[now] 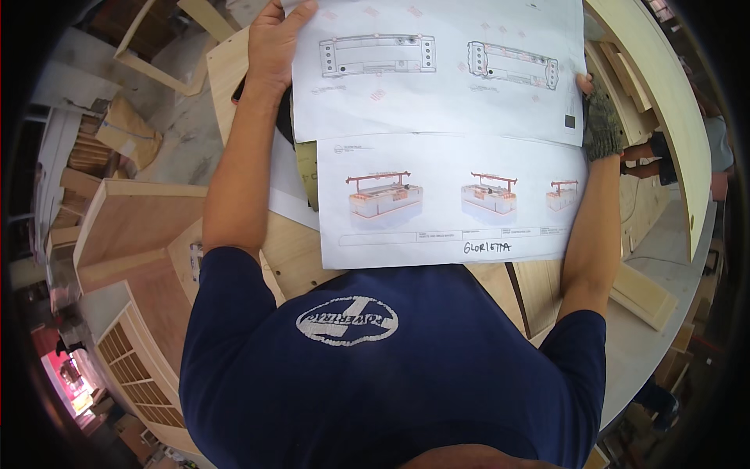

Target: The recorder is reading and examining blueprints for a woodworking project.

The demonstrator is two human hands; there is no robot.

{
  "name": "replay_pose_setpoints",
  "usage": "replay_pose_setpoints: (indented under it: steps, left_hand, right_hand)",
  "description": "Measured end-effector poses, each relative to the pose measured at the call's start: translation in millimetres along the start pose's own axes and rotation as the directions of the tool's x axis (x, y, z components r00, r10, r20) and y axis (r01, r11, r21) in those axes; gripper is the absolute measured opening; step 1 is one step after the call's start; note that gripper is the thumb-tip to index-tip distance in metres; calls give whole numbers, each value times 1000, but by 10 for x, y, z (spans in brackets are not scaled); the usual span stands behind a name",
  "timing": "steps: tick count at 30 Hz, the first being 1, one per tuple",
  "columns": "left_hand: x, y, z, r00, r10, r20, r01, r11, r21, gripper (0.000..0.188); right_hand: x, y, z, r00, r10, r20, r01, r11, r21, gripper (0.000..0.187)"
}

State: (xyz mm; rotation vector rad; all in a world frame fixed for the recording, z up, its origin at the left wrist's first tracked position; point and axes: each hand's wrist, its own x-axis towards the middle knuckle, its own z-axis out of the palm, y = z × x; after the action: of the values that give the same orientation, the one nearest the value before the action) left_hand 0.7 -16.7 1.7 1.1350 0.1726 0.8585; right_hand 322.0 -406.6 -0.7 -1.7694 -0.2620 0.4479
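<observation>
Spread before my chest are paper drawing sheets (437,117). The upper sheet carries line plans of a long counter, and the lower sheet (453,160) shows coloured pictures of a counter with a red overhead frame. My left hand (272,43) is bare and pinches the upper sheet's left edge, thumb in front. At the right edge my right hand (603,117), in a dark grey knitted glove, grips the sheets; its thumb tip shows and its other fingers are mostly hidden. Behind the sheets, an olive-green piece (307,168) sticks out on the left.
A plywood worktop (293,250) lies under the papers. To the left stands an open wooden cabinet box (133,227), with a slatted wooden panel (141,363) near it. A curved pale board (680,117) rises at the right. A person's legs (652,152) show beyond it.
</observation>
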Motion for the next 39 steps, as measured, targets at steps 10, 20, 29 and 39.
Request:
replay_pose_setpoints:
  steps: [10,20,29,39]
  left_hand:
    - [-39,27,19,1000,-5,21,6,1000,-20,24]
    - [-51,51,36,1000,-21,22,21,1000,-21,21]
    - [-32,23,-44,1000,-1,17,2,1000,-25,20]
    - [-19,45,-16,1000,-11,19,11,1000,-4,21]
  right_hand:
    - [-192,-85,161,997,-65,-44,65,998,15,56]
    - [-206,-99,182,994,-85,-68,86,996,9,54]
    - [-210,-84,217,993,-109,-40,109,994,-11,33]
    - [-148,-60,164,999,-41,8,39,986,161,24]
